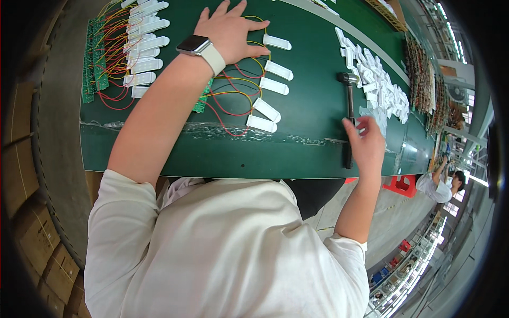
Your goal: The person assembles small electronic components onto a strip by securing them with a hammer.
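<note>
My left hand (pixel 230 34), with a watch at its wrist, lies with fingers spread over the far middle of the bench. Under its wrist a green circuit board (pixel 201 100) shows in part. Red, yellow and black wires (pixel 236 94) run from there to a column of white plastic pieces (pixel 274 86) on the right. My right hand (pixel 368 146) is over the near right of the bench, slightly blurred, thumb and curled fingers apart. Its thumb crosses the handle of a hammer (pixel 350 98) lying on the bench; no grip on it shows. A clear plastic bag (pixel 377 117) lies just beyond this hand.
At the left lie more circuit boards (pixel 98 58) wired to white pieces (pixel 146 64). Loose white pieces (pixel 374 79) are heaped beyond the hammer. Stacked boards (pixel 424 79) stand far right. A red stool (pixel 401 185) and another person (pixel 442 183) are off to the right.
</note>
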The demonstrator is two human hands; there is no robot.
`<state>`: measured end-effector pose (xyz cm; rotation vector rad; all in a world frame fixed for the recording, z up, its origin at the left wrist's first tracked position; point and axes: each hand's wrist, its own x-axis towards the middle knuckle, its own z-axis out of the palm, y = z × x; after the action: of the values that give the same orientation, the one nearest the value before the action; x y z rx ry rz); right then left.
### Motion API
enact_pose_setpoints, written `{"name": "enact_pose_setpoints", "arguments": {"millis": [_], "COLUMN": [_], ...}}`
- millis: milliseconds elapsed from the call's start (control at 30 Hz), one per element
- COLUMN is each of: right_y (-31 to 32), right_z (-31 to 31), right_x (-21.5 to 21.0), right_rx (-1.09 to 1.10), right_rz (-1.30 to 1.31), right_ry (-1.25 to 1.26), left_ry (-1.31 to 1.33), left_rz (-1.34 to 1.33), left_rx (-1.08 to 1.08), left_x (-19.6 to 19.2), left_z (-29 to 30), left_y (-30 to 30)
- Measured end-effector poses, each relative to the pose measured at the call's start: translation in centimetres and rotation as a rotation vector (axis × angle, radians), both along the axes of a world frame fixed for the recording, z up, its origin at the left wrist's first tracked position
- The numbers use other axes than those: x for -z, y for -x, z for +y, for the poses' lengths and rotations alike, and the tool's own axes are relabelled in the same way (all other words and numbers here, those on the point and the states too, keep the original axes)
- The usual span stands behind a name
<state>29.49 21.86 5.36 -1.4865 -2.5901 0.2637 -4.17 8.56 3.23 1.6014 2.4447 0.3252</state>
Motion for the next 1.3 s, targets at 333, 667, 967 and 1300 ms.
{"name": "enact_pose_setpoints", "arguments": {"millis": [333,667,967,1300], "right_y": [-3.9,-3.1,-0.9,4.0], "right_z": [0.5,-0.2,-5.4,-5.2], "right_x": [2.2,-0.4,0.4,1.2], "right_rx": [0.083,0.166,0.17,-0.055], "right_rz": [0.079,0.605,0.552,0.406], "right_ry": [0.144,0.892,0.933,0.424], "left_ry": [0.041,-0.049,0.058,0.128], "left_rz": [0.057,0.233,0.027,-0.033], "left_rx": [-0.012,-0.038,-0.026,-0.023], "left_x": [0.6,4.9,0.6,-1.1], "left_z": [0.9,1.4,0.8,0.9], "left_y": [-0.4,0.9,0.1,-0.2]}}
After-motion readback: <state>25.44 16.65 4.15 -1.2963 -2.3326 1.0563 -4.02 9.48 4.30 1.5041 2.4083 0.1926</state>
